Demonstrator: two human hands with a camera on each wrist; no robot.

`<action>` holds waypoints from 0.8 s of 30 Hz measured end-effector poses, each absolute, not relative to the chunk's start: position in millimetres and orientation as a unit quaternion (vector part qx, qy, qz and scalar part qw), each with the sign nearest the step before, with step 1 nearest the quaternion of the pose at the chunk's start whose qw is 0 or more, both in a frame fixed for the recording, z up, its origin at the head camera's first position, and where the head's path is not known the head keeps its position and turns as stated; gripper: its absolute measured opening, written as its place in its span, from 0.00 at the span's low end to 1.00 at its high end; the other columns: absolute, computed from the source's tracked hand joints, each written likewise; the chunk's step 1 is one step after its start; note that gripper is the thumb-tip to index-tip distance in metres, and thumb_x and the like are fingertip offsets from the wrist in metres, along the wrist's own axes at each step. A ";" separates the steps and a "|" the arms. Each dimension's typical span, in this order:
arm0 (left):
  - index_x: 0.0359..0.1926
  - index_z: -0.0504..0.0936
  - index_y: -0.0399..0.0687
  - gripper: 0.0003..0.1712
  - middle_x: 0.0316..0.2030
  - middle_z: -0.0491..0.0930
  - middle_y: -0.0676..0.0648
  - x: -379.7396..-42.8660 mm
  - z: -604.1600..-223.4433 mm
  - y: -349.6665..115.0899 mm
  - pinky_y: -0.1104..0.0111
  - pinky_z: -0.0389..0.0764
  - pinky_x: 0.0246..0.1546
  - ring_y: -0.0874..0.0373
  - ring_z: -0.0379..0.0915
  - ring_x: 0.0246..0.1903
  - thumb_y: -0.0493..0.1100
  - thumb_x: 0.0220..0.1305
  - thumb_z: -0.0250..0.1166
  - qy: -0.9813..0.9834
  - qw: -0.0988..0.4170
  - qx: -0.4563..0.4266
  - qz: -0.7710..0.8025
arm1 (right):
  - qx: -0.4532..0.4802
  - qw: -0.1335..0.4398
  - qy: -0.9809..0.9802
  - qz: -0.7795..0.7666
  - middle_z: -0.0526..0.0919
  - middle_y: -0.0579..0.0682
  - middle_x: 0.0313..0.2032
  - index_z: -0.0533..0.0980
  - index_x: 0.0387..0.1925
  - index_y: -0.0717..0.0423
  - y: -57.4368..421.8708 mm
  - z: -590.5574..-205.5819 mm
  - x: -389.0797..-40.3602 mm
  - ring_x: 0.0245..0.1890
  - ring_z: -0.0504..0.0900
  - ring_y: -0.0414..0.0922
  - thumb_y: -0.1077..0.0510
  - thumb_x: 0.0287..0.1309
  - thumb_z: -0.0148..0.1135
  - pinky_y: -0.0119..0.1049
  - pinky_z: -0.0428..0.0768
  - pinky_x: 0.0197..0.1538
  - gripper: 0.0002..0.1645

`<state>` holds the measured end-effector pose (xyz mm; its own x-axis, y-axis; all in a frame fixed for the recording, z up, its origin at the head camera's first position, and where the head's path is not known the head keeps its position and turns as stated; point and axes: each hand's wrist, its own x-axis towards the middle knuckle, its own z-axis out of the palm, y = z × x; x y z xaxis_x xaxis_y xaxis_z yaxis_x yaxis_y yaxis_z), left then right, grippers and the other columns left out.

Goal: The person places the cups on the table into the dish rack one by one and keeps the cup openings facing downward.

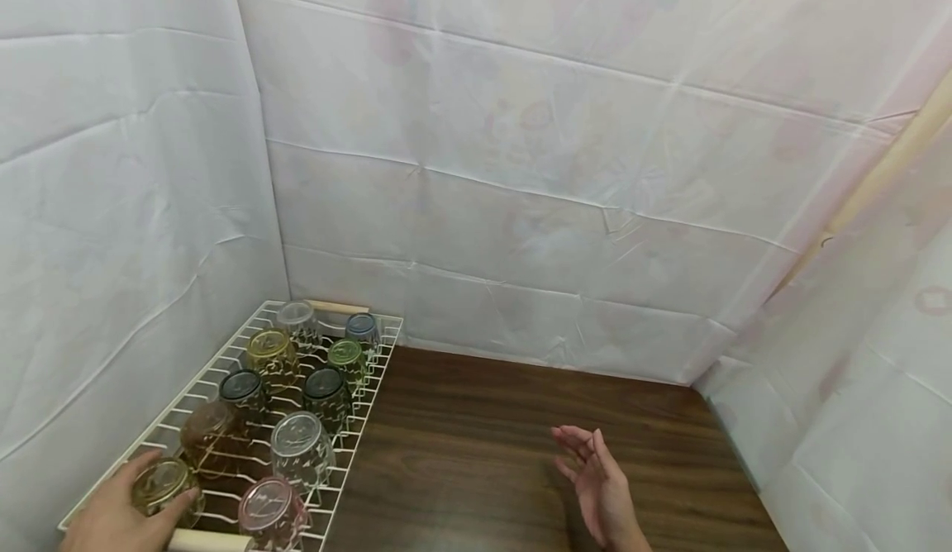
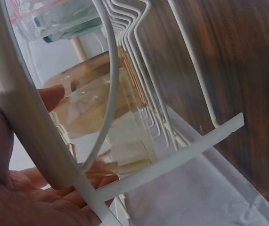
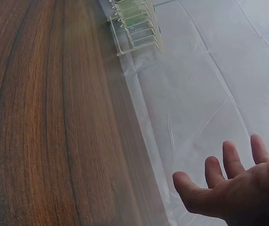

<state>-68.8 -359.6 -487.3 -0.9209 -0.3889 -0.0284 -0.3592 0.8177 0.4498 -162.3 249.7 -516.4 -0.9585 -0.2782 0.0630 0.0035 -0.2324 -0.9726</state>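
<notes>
At the near left corner of the white wire rack (image 1: 335, 494), my left hand (image 1: 119, 515) holds an upside-down yellow glass (image 1: 165, 486), with the thumb on its right side and the fingers round its left. The left wrist view shows this glass (image 2: 134, 141) behind the rack's wooden handle (image 2: 26, 103) and wires. A brown glass (image 1: 213, 436) stands just behind it, and a pink glass (image 1: 271, 512) to its right. My right hand (image 1: 604, 486) hovers over the brown wooden table (image 1: 461, 453), holding nothing, its fingers loosely bent.
More upturned glasses stand in two rows along the rack, among them a clear glass (image 1: 301, 449), a dark glass (image 1: 327, 397), a green glass (image 1: 347, 358) and a blue glass (image 1: 362, 329). White sheets (image 1: 506, 205) hang behind the table and on both sides.
</notes>
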 end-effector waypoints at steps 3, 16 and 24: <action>0.71 0.66 0.31 0.52 0.60 0.74 0.15 -70.8 -486.3 -356.8 0.40 0.85 0.41 0.16 0.77 0.53 0.62 0.61 0.76 -0.946 0.014 0.225 -0.233 | -0.112 0.088 0.612 -0.778 0.80 0.36 0.65 0.75 0.67 0.40 250.2 -515.1 -162.7 0.72 0.72 0.40 0.35 0.86 0.20 0.75 0.55 0.78 0.37; 0.70 0.67 0.31 0.53 0.63 0.71 0.15 -74.1 -493.3 -356.7 0.31 0.73 0.56 0.14 0.67 0.58 0.53 0.53 0.82 -0.940 0.024 0.254 -0.228 | -0.124 0.085 0.610 -0.778 0.78 0.42 0.68 0.71 0.71 0.53 252.4 -519.2 -159.6 0.74 0.69 0.45 0.36 0.86 0.19 0.75 0.57 0.78 0.40; 0.69 0.64 0.25 0.60 0.62 0.71 0.14 -75.7 -495.5 -362.7 0.35 0.70 0.56 0.15 0.70 0.56 0.63 0.53 0.81 -0.957 0.036 0.203 -0.203 | -0.113 0.091 0.623 -0.768 0.79 0.39 0.66 0.75 0.68 0.41 251.6 -520.8 -160.9 0.73 0.70 0.42 0.35 0.86 0.21 0.78 0.51 0.78 0.37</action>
<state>-75.7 -362.7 -495.5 -0.9152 -0.4027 -0.0124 -0.3730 0.8354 0.4037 -160.9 251.6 -520.8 -0.9579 -0.2810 0.0597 -0.0005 -0.2060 -0.9785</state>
